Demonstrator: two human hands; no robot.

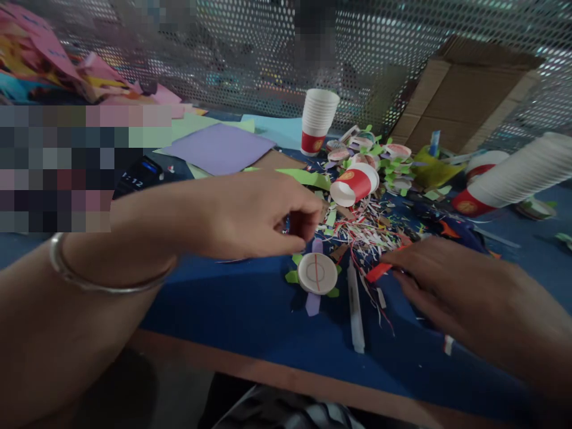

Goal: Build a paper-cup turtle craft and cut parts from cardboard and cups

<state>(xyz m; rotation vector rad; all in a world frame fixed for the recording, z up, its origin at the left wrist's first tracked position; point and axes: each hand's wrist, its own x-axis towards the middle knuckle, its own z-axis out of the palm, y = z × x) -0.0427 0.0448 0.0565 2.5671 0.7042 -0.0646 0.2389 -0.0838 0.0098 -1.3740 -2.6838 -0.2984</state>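
Observation:
A round white disc cut from a paper cup (326, 275) lies on the blue table (268, 330), with a red line and a drawn circle on its face. Green and purple paper tabs stick out around it. Just above the disc, my left hand (254, 214) hovers with thumb and fingers curled together; whatever they may pinch is hidden. My right hand (473, 286) grips a bright orange-red strip (379, 273) between thumb and fingers. A white pen (356, 310) lies between the disc and my right hand.
Paper scraps (370, 229) cover the middle. A tipped cup (355, 185), a cup stack (319, 122) and a leaning stack (513, 176) stand behind, with several tabbed discs (397, 164). Purple paper (218, 149) lies left. Cardboard (467, 95) rests against the perforated screen (250, 53).

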